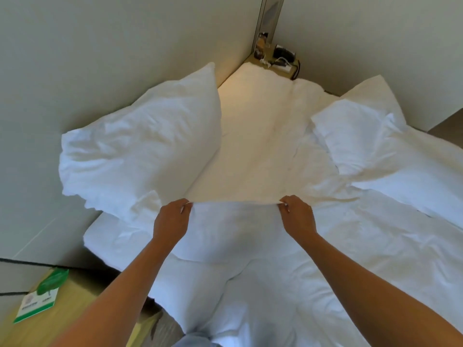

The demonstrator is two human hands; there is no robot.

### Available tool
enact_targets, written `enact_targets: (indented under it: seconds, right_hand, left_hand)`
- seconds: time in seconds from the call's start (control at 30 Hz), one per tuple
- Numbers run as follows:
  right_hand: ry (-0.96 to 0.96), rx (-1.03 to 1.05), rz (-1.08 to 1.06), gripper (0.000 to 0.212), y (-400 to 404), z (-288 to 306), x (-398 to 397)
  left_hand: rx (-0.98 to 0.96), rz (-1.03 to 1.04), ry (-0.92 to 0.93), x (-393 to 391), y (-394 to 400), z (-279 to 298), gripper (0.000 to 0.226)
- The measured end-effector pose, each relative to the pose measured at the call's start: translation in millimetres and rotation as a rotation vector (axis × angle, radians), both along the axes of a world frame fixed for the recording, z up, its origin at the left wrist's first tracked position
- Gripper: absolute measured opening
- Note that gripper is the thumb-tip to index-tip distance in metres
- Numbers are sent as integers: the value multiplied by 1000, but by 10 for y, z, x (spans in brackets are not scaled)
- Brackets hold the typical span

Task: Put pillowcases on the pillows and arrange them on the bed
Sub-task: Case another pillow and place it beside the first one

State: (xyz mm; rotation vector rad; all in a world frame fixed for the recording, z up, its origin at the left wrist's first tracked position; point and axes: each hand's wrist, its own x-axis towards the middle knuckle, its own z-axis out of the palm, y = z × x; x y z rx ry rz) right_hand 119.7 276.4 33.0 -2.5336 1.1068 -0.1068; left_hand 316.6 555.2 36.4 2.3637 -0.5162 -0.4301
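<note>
Nearest to me, both forearms reach out over the rumpled white bedding (363, 246). My left hand (170, 221) and right hand (298, 216) are each clenched in a pinch on one top corner of a white pillowcase (233, 229), which hangs stretched flat between them, its top edge taut and level. I cannot tell whether a pillow is already inside it; the hanging part looks limp and thin, so I judge it empty or only partly filled.

At lower left, a wooden bedside table (75, 304) carries a green-and-white card (37, 301).

Beyond the hands, on the left, a plump white pillow (135, 151) leans against the wall-side headboard (100, 58); it looks cased, though white on white leaves that uncertain. On the right, a second pillow (355, 131) lies on the bedding, flatter and creased. Between them the bare, warm-lit sheet (255, 136) runs to the far corner, where a small shelf (278, 61) holds dark cables.

Judgement: task roughly mid-way. The held case is not yet finished, and neither pillow sits squared at the head of the bed.
</note>
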Motion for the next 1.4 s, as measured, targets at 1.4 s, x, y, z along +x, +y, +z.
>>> enact_targets:
  seconds: [1.4]
  right_hand:
    - [-312,49,139,11,-572,-200,358]
  left_hand:
    - [201,50,-138,-1,-236,183,34]
